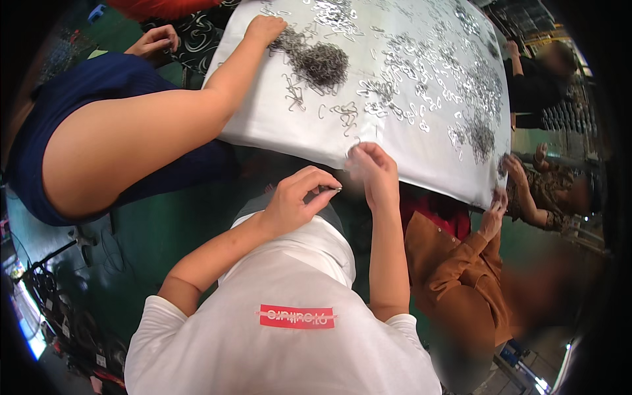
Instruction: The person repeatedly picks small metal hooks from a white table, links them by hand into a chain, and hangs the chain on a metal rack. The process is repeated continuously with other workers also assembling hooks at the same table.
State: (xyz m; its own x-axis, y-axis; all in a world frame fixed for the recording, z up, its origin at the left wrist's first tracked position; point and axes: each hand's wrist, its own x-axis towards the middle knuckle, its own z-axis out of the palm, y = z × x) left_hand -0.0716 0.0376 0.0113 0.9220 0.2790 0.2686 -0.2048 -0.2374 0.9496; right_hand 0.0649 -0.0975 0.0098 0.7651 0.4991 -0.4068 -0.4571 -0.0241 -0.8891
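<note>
Left hand [300, 197] pinches metal bit [339, 189]; right hand [374, 166] (blurred, grip unclear) is near hooks [347, 117]. Step: apparently picking; next likely needs fine pinch.

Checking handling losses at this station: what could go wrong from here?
1. The left hand pinches a small piece by its fingertips, short of the white tabletop; a slip might send it to the lap or floor.
2. Loose metal hooks lie just beyond the blurred right hand, near the front edge; a brush could knock some off.
3. Hooks in the dark heap overlap and may snag together when lifted.
</note>
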